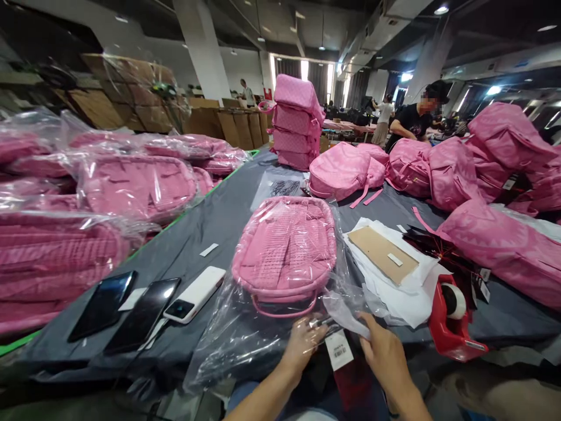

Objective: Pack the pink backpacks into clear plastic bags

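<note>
A pink backpack (287,245) lies inside a clear plastic bag (223,333), its handle loop toward me. Just below that handle, my left hand (304,342) is closed under or against the clear plastic, on something I cannot make out. The fingers of my right hand (379,342) are closed on the edge of a whitish translucent plastic piece (344,313). Between my hands hangs a white tag (339,349) with a barcode, above a dark red item (355,386).
Two dark phones (103,304) and a white power bank (195,294) lie left. On the right are white paper (394,286), cardboard (381,252) and a red tape dispenser (451,321). Bagged backpacks (135,184) fill the far left; a person (412,120) stands behind unbagged ones (451,169).
</note>
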Demonstrator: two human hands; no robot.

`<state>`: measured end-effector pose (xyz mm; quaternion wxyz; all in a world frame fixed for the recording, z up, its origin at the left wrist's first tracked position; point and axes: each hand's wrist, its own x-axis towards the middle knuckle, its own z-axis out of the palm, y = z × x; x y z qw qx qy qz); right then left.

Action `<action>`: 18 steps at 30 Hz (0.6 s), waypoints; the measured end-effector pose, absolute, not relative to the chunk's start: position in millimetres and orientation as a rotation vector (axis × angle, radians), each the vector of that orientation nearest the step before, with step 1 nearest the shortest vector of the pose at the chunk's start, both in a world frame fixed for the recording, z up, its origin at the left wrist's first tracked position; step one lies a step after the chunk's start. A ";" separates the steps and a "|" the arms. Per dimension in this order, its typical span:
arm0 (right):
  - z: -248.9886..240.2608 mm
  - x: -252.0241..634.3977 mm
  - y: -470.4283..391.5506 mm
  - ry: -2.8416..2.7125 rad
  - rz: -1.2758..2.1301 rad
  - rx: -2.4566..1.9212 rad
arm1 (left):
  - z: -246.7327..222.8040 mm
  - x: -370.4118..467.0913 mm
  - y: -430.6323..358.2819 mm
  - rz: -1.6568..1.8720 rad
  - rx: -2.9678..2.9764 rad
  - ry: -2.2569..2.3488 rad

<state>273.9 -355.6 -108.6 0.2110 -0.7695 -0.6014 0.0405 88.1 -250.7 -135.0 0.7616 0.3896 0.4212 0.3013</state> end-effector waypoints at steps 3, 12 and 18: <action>-87.4 281.8 -362.2 -1.535 0.946 -1.872 | -119.8 57.8 -248.4 0.585 0.795 0.861; -104.2 232.2 -373.3 -0.826 1.694 -1.128 | -101.4 84.2 -249.3 0.490 0.509 0.613; -132.9 254.1 -388.4 -0.640 1.687 -1.178 | -115.4 81.0 -251.9 0.543 0.801 0.792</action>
